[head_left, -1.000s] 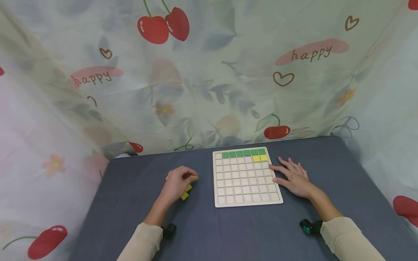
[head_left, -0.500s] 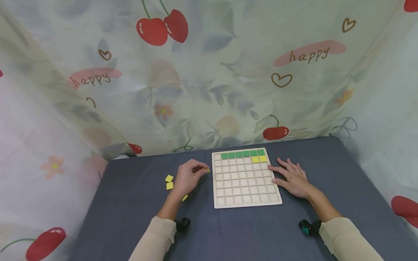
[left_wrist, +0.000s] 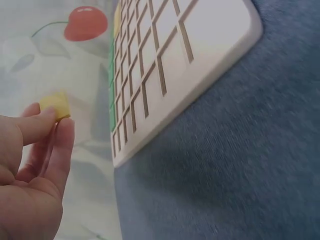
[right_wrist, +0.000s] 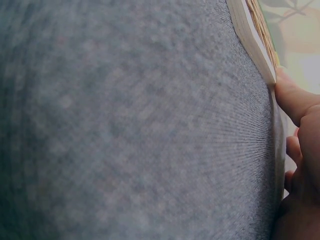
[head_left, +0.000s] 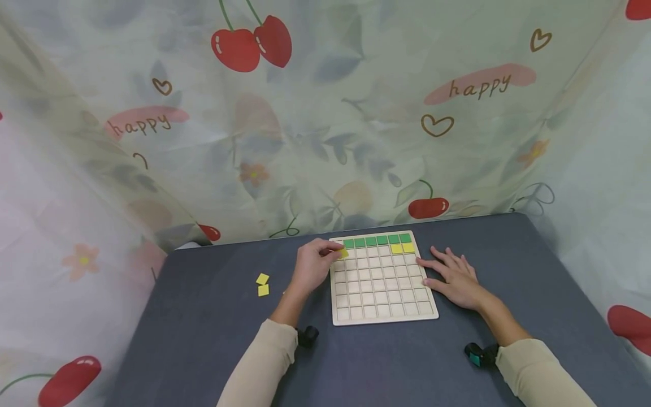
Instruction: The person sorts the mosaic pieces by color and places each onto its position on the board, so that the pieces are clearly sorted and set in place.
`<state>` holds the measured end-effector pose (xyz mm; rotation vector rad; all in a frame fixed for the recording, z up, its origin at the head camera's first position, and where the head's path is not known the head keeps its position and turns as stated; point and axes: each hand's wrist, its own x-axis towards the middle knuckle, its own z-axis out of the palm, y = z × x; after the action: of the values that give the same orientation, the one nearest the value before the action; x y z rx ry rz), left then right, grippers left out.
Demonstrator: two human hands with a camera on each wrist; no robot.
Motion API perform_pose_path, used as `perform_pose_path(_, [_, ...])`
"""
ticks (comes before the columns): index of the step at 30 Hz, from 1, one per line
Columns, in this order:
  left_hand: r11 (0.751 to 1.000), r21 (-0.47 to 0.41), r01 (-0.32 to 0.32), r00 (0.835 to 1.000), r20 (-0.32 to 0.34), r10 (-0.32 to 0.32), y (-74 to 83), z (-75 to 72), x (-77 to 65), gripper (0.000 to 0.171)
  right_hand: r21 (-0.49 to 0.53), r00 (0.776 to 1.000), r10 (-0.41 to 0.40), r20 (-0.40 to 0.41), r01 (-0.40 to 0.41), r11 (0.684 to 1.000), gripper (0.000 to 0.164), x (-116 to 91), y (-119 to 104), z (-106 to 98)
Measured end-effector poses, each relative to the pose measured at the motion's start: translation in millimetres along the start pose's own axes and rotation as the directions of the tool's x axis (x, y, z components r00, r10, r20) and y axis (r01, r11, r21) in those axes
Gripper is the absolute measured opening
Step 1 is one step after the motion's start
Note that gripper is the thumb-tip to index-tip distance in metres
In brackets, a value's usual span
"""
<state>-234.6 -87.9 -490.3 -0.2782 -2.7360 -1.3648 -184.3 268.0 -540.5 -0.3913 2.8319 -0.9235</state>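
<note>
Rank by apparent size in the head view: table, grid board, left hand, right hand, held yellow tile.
1. Table
2. Grid board
3. Left hand and right hand: too alike to rank
4. Held yellow tile, partly covered

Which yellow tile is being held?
The yellow tile pinched by the left hand, near the board's far-left corner; the others in view lie on the table or board.

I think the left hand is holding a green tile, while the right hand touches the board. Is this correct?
Not fully: the left wrist view shows a yellow tile in the left hand; the right hand does touch the board.
</note>
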Motion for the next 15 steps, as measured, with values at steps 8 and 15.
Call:
perform_pose_path(8, [1.000,0.019,0.002,0.997,0.076,-0.003,9.6,17.7,9.1,0.012,-0.003,1.000,0.000,-0.001,0.000,1.000,0.058,0,0,0])
perform_pose_path(15, [0.999,0.047,-0.012,0.992,0.124,0.006,15.7,36.0,17.0,0.013,-0.001,1.000,0.003,-0.006,-0.003,1.000,0.057,-2,-1,-1])
